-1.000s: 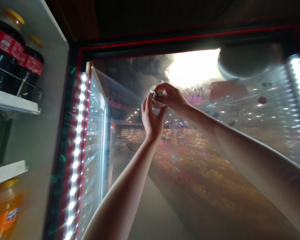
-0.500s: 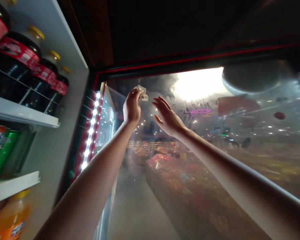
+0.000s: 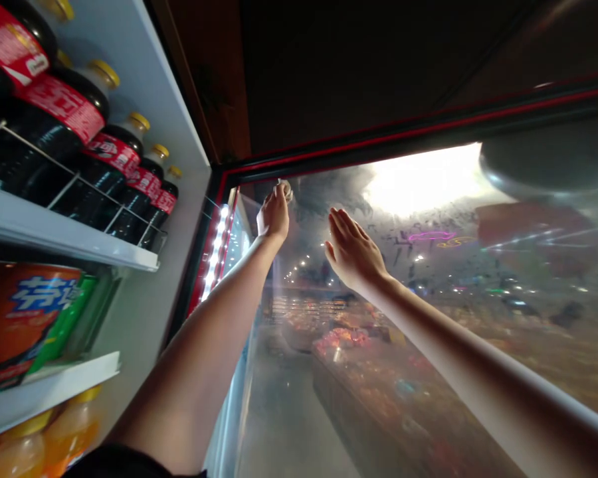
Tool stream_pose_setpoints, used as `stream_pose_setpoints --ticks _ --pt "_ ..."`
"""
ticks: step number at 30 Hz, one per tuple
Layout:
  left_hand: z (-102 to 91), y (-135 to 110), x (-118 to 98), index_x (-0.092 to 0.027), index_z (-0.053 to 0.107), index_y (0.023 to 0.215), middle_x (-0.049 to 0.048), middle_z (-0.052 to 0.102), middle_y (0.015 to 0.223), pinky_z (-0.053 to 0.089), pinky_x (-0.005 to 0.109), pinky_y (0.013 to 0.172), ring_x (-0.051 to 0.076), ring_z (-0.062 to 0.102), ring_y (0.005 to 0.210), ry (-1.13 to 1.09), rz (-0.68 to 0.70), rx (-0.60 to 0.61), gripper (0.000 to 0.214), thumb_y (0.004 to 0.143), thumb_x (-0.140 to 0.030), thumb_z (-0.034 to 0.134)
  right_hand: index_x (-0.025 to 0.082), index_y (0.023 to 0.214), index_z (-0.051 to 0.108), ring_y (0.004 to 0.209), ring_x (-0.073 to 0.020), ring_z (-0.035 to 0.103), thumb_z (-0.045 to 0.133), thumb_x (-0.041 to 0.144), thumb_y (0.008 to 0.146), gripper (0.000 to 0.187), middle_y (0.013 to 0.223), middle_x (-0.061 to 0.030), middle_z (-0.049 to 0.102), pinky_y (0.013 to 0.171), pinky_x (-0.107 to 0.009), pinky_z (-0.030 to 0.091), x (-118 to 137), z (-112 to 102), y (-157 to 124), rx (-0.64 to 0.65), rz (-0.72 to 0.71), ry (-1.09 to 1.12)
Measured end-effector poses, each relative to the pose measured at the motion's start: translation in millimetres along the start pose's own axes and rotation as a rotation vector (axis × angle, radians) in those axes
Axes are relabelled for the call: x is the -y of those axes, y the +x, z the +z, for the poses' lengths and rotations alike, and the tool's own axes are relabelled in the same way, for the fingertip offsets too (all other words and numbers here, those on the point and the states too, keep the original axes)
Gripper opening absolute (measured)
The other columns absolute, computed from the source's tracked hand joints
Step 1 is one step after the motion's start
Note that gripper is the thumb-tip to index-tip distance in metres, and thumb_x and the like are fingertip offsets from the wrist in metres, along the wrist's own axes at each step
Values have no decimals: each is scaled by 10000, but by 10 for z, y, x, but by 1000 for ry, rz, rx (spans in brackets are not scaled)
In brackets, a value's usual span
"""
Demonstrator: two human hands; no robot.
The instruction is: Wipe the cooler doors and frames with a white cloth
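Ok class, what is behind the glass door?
Through the smeared glass door, blurred shelves and a lit counter show. The left hand and its cloth cover what lies directly behind them.

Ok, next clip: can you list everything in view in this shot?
dark soft-drink bottles: at least five, near-black with red labels and gold caps, upper shelf
orange-drink bottles: at least two, orange, bottom shelf
drink container: one, orange with blue lettering, middle shelf
white shelf: at least two, white, left
LED strip: one, white, along the door frame
glass door: one, misted, right of the shelves
crumpled cloth: one, off-white, in the left hand
left hand: one, raised, gripping the cloth
right hand: one, open, empty, right of the cloth
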State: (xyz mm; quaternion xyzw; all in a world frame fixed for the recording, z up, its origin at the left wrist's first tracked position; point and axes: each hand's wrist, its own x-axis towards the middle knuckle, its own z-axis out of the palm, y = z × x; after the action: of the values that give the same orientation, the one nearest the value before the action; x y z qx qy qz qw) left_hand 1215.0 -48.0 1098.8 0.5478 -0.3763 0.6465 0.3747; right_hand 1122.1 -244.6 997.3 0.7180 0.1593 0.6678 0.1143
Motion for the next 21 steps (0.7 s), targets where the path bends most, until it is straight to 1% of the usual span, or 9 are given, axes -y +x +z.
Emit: stream_pose_setpoints --ticks 1,3,6,8,10,13,15,17,21 --pt "17 -10 -6 -220 655 1510 122 704 1578 478 505 1300 304 650 1479 17 2 -13 450 1159 -230 373 27 1777 264 1731 -327 274 320 316 1116 724 1839 -180 306 1431 -549 303 9 1 -2 3 0 -7" --pt "92 23 -49 -253 697 1461 90 687 1599 473 462 1310 295 626 1505 40 55 2 421 1130 -200 441 9 1766 281 1732 -320 272 306 322 1119 719 1841 -185 298 1433 -538 295 28 -6 -6 6 0 -17" --pt "194 215 -105 -295 723 1453 35 666 1629 449 409 1335 265 584 1551 41 172 80 456 1084 -142 503 -1 1759 290 1730 -317 279 299 331 1121 719 1841 -191 298 1432 -530 295 56 -28 -12 10 -3 -26" --pt "184 363 -86 -301 710 1487 28 656 1642 426 442 1358 266 563 1573 49 217 118 509 1077 -114 473 -26 1748 302 1728 -325 286 290 328 1121 720 1836 -210 300 1432 -528 294 66 -37 -20 11 -6 -31" --pt "107 441 -19 -308 701 1506 32 641 1659 401 510 1374 291 540 1594 89 182 96 518 1082 -124 468 -31 1748 300 1726 -334 292 281 327 1120 723 1829 -218 309 1430 -539 298 68 -36 -29 3 -19 -26" --pt "-29 382 89 -267 690 1523 87 619 1678 350 569 1397 336 508 1616 188 41 -16 499 1080 -143 496 16 1778 244 1722 -338 304 283 331 1119 731 1827 -198 326 1419 -572 317 61 -18 -37 -22 -38 -2" --pt "-65 292 109 -216 679 1535 135 615 1675 338 536 1406 337 515 1612 241 -17 -48 511 1067 -117 499 30 1788 211 1720 -343 308 282 335 1120 737 1827 -194 324 1413 -590 326 56 -7 -38 -33 -41 10" --pt "-51 245 80 -195 671 1544 143 616 1674 349 477 1403 315 534 1601 271 7 -13 530 1057 -89 490 23 1787 196 1720 -349 305 274 342 1123 741 1828 -201 317 1413 -595 323 55 -4 -35 -33 -46 18" --pt "-40 385 12 -250 653 1569 30 605 1700 354 365 1391 216 511 1622 243 162 133 607 1053 -33 419 41 1794 176 1723 -344 295 279 365 1132 744 1835 -182 315 1423 -573 308 52 -17 -41 -30 -46 29"
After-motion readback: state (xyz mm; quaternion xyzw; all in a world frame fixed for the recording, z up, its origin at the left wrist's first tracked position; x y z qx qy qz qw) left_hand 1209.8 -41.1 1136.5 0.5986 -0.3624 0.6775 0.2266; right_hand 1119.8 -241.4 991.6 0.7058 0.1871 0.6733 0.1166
